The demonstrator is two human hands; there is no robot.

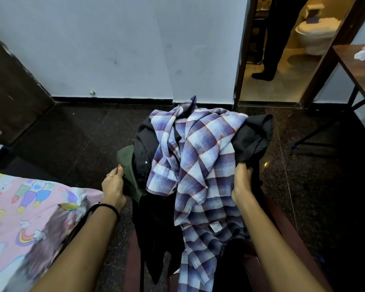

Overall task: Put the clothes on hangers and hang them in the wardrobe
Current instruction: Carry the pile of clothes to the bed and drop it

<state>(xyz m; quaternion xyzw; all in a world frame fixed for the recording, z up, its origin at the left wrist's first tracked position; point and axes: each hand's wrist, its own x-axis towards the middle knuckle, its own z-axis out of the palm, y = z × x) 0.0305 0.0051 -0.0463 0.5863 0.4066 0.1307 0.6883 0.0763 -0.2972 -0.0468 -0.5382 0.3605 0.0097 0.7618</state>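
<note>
Left hand [113,186] grips green garment [128,165] at pile's left edge, right hand [241,182] grips black garment [252,138] at right, checked shirt [200,157] draped on top between them, over dark floor [72,140].

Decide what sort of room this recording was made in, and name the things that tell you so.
Probably a bedroom with an adjoining bathroom: a bed with a patterned sheet at the left, a toilet through the open doorway, and a pile of clothes gripped by both hands.
</note>
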